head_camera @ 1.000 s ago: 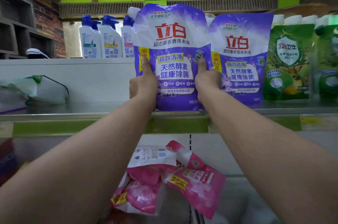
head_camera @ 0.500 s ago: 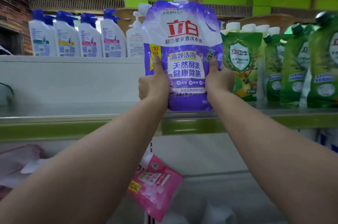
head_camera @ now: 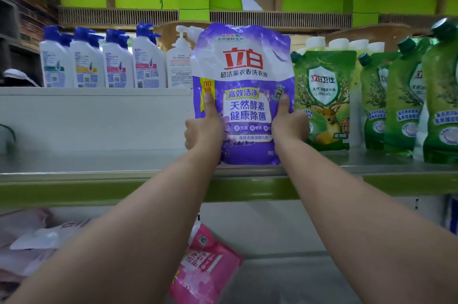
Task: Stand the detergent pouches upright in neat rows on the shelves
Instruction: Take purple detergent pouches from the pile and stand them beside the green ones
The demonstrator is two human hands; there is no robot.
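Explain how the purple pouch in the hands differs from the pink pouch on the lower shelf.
The purple pouch stands upright on the upper shelf; the pink pouch lies tilted below. The left hand and right hand hold the purple pouch; nothing holds the pink pouch. Both are soft printed pouches.

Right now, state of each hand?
Left hand: holding the purple pouch, thumb on its front.
Right hand: holding the same pouch, thumb on its front.

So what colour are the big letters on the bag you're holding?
Red, on the white top part of the purple pouch, clearest in the head view.
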